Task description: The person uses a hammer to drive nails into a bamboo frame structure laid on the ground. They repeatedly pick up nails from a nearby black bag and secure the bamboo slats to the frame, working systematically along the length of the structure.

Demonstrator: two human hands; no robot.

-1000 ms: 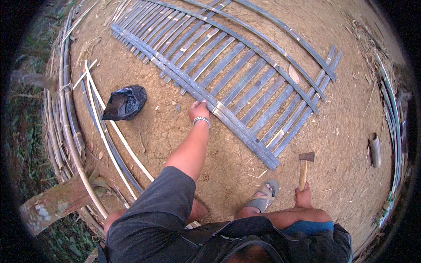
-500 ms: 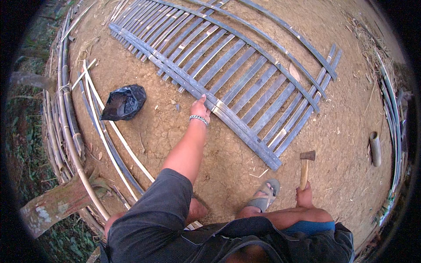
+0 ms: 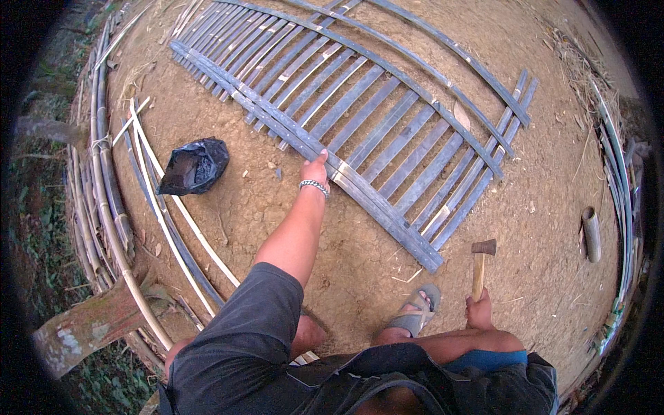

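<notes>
A long panel of grey bamboo slats (image 3: pixel 387 131) lies flat on the dirt ground, running from the upper left to the right. My left hand (image 3: pixel 315 168), with a metal chain bracelet at the wrist, rests on the panel's near rail, fingers closing on it. My right hand (image 3: pixel 478 311) sits low by my knee and grips the wooden handle of a small hammer (image 3: pixel 480 261), its dark head pointing up. My sandalled foot (image 3: pixel 415 315) stands just left of the hammer.
A black plastic bag (image 3: pixel 194 166) lies on the dirt left of my arm. Loose bamboo strips and poles (image 3: pixel 111 200) curve along the left side, more along the right rim. A short bamboo tube (image 3: pixel 591 234) lies at right. A wooden post (image 3: pixel 90 325) is at lower left.
My left hand has reached forward from the bare dirt onto the panel's near rail. The right hand and hammer have stayed where they were.
</notes>
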